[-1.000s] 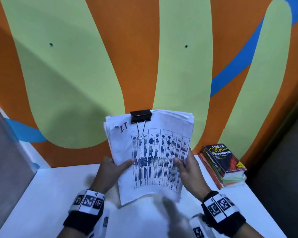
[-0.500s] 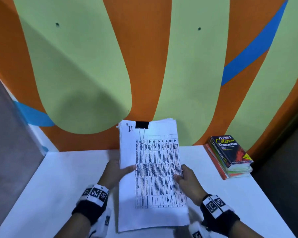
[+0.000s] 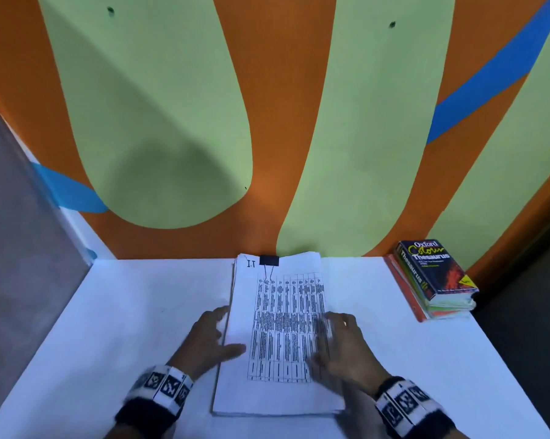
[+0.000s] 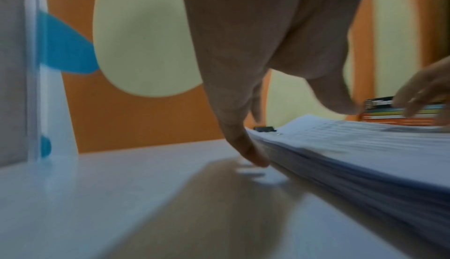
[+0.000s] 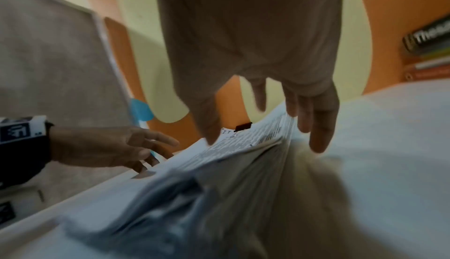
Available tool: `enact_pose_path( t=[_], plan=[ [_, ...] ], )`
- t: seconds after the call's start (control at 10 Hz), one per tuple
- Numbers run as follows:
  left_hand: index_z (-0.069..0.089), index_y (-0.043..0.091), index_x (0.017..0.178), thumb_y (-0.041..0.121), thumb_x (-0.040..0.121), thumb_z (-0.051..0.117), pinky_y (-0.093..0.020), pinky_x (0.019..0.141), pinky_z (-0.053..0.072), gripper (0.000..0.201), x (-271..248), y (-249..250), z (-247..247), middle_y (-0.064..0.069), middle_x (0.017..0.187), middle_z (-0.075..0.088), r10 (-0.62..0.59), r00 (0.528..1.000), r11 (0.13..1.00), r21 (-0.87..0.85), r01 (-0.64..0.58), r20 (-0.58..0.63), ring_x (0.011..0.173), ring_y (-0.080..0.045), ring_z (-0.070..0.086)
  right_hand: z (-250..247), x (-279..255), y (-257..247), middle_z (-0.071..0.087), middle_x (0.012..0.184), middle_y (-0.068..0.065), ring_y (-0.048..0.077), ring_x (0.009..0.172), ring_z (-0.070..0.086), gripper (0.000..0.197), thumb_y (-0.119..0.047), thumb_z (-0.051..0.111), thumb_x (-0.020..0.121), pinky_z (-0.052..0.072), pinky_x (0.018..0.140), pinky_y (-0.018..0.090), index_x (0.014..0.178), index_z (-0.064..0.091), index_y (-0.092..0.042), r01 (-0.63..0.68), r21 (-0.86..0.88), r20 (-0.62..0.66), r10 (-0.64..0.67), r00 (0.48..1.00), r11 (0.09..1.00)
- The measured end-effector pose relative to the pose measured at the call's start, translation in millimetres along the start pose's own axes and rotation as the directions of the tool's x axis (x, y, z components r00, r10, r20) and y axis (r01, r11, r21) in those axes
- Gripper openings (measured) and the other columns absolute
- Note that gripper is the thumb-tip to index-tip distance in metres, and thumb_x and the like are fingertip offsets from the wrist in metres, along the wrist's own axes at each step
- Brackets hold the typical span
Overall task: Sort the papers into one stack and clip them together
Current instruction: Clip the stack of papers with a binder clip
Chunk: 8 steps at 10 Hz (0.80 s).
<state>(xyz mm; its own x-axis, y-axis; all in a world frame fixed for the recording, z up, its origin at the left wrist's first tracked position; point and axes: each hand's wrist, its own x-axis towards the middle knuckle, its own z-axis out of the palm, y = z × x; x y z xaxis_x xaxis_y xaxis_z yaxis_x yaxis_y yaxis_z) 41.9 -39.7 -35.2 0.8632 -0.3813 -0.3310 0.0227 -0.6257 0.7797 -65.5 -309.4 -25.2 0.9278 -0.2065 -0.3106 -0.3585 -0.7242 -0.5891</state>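
Note:
A thick stack of printed papers (image 3: 280,327) lies flat on the white table (image 3: 124,327), its far end at the wall. A black binder clip (image 3: 269,260) clamps the top edge, next to a handwritten "I.T". My left hand (image 3: 210,337) rests at the stack's left edge, fingers straight, thumb lying on the top sheet. In the left wrist view its fingertips (image 4: 253,159) touch the table beside the stack (image 4: 365,147). My right hand (image 3: 343,346) is blurred over the right edge. The right wrist view shows its fingers (image 5: 316,128) straight and spread, one beside the stack (image 5: 243,147).
A pile of books (image 3: 432,277) with a thesaurus on top sits at the table's back right corner. An orange, green and blue painted wall rises directly behind the table. A grey partition (image 3: 20,248) borders the left side.
The clipped stack went from held upright in the air to lying flat on the table. Both hands have loosened from gripping its sides to resting at its edges.

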Motion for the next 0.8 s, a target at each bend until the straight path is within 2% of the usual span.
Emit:
enact_pose_path(
  t=[0.1, 0.2, 0.3, 0.4, 0.5, 0.6, 0.7, 0.8],
  plan=[
    [0.028, 0.042, 0.136, 0.061, 0.056, 0.079, -0.019, 0.101, 0.034, 0.097, -40, -12, 3, 0.012, 0.136, 0.032, 0.084, 0.975, 0.972, 0.198, -0.126, 0.205, 0.129, -0.012, 0.039, 5, -33, 12, 0.024, 0.138, -0.002, 0.021, 0.132, 0.029, 0.081, -0.062, 0.066, 0.059, 0.034, 0.108, 0.031, 0.128, 0.037, -0.032, 0.190, -0.181, 0.179, -0.157, 0.971, 0.965],
    [0.023, 0.041, 0.139, 0.058, 0.056, 0.075, -0.019, 0.109, 0.020, 0.099, -58, -24, 19, 0.005, 0.143, 0.020, 0.068, 0.961, 0.899, 0.400, -0.176, 0.269, 0.137, -0.013, 0.021, 14, -50, 17, 0.015, 0.142, 0.002, 0.027, 0.126, 0.035, 0.077, -0.057, 0.065, 0.057, 0.039, 0.103, 0.030, 0.125, 0.041, -0.030, 0.276, -0.253, 0.234, -0.218, 0.947, 0.927],
    [0.023, 0.036, 0.144, 0.055, 0.058, 0.068, -0.020, 0.108, 0.023, 0.099, -63, -27, 34, -0.001, 0.145, 0.019, 0.058, 0.973, 0.840, 0.515, -0.168, 0.223, 0.135, -0.019, 0.023, 19, -50, 20, 0.020, 0.135, -0.003, 0.025, 0.120, 0.038, 0.062, -0.045, 0.062, 0.059, 0.042, 0.097, 0.027, 0.117, 0.046, -0.030, 0.277, -0.227, 0.181, -0.239, 0.954, 0.934],
    [0.027, 0.033, 0.143, 0.049, 0.066, 0.063, -0.019, 0.104, 0.028, 0.087, -61, -24, 39, -0.001, 0.141, 0.025, 0.082, 0.979, 0.798, 0.576, -0.177, 0.186, 0.128, -0.018, 0.030, 20, -45, 21, 0.027, 0.129, -0.001, 0.022, 0.117, 0.039, 0.058, -0.040, 0.060, 0.059, 0.043, 0.095, 0.028, 0.114, 0.049, -0.027, 0.272, -0.222, 0.170, -0.238, 0.956, 0.936],
    [0.031, 0.031, 0.142, 0.046, 0.068, 0.062, -0.022, 0.094, 0.034, 0.082, -53, -18, 36, -0.003, 0.134, 0.033, 0.101, 0.980, 0.763, 0.619, -0.185, 0.169, 0.122, -0.019, 0.035, 16, -33, 18, 0.034, 0.119, 0.000, 0.023, 0.110, 0.041, 0.058, -0.040, 0.065, 0.056, 0.045, 0.091, 0.030, 0.112, 0.052, -0.026, 0.266, -0.257, 0.163, -0.230, 0.960, 0.929],
    [0.032, 0.032, 0.141, 0.047, 0.065, 0.064, -0.023, 0.080, 0.030, 0.084, -45, -13, 33, -0.002, 0.129, 0.033, 0.089, 0.980, 0.730, 0.658, -0.186, 0.179, 0.118, -0.018, 0.035, 11, -25, 14, 0.036, 0.114, 0.000, 0.022, 0.107, 0.040, 0.058, -0.042, 0.069, 0.053, 0.046, 0.086, 0.029, 0.107, 0.053, -0.029, 0.262, -0.307, 0.196, -0.208, 0.958, 0.915],
    [0.031, 0.036, 0.139, 0.052, 0.062, 0.064, -0.027, 0.084, 0.033, 0.086, -42, -8, 31, -0.001, 0.130, 0.032, 0.069, 0.979, 0.695, 0.695, -0.185, 0.192, 0.117, -0.019, 0.036, 10, -22, 13, 0.036, 0.118, 0.001, 0.022, 0.109, 0.040, 0.061, -0.044, 0.072, 0.053, 0.046, 0.088, 0.027, 0.109, 0.054, -0.030, 0.260, -0.324, 0.210, -0.199, 0.957, 0.910],
    [0.029, 0.037, 0.140, 0.054, 0.062, 0.063, -0.030, 0.089, 0.036, 0.087, -44, -6, 29, -0.001, 0.134, 0.030, 0.051, 0.979, 0.723, 0.669, -0.172, 0.196, 0.119, -0.019, 0.035, 8, -27, 13, 0.034, 0.129, 0.001, 0.024, 0.115, 0.041, 0.065, -0.045, 0.071, 0.054, 0.043, 0.092, 0.028, 0.115, 0.053, -0.032, 0.249, -0.326, 0.194, -0.193, 0.962, 0.912]
  ],
)
